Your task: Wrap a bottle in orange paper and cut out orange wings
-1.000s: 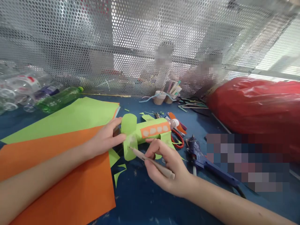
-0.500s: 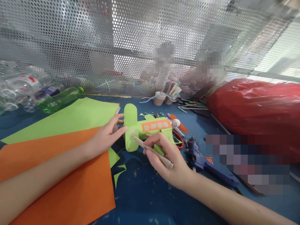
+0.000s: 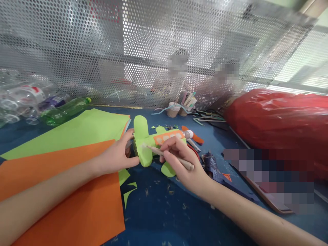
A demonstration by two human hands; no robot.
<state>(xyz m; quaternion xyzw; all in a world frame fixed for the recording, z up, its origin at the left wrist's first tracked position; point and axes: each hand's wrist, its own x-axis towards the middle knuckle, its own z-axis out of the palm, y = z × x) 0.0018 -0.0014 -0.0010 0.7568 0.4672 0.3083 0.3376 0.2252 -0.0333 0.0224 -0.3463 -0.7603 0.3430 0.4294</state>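
A toy plane made from a plastic bottle (image 3: 142,135) lies on its side, wrapped in lime-green paper with an orange strip of pale round spots. Its white cap points right. My left hand (image 3: 115,155) curls around the bottle's base end, thumb at the near side and fingers at the far side. Between the thumb and fingers of my right hand (image 3: 186,160) is a pale, slim pen (image 3: 179,162). The pen's tip meets the green paper at a whitish patch near the base. Part of the bottle's near side is hidden behind my right hand.
Orange paper (image 3: 77,205) and green paper (image 3: 94,126) sheets lie left, with green scraps (image 3: 130,191). Plastic bottles (image 3: 66,111) line the back left. Cups of pens (image 3: 173,110) stand behind. A blue glue gun (image 3: 215,169), a phone-like slab (image 3: 271,201) and a red bag (image 3: 276,119) sit right.
My left thumb has slid down to the near side of the base. The plane has turned slightly, and my right hand now covers more of the orange strip.
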